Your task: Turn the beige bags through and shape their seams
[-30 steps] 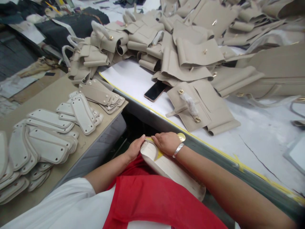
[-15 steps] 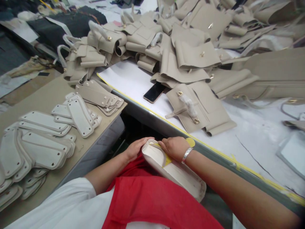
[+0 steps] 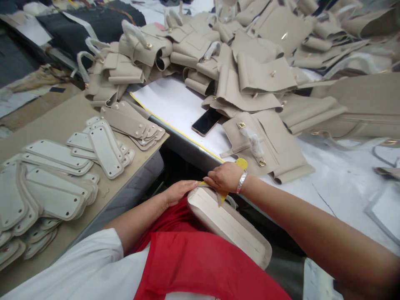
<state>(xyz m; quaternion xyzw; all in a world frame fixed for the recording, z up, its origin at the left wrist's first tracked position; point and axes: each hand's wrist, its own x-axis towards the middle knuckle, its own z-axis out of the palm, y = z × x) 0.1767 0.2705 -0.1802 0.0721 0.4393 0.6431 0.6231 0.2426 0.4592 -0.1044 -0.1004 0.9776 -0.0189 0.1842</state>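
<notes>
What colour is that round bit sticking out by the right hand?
Yellow. The round bit by the right hand shows best in the head view.

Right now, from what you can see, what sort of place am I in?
Likely a bag-making workshop: unfinished beige bag pieces lie heaped ahead, some with gold-coloured fittings, and pale, holed panels are stacked at your left.

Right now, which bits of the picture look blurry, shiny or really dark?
In the head view, bags at the top right look smeared; in the head view, the bracelet shines; in the head view, the gap beyond the left hand is nearly black.
</notes>
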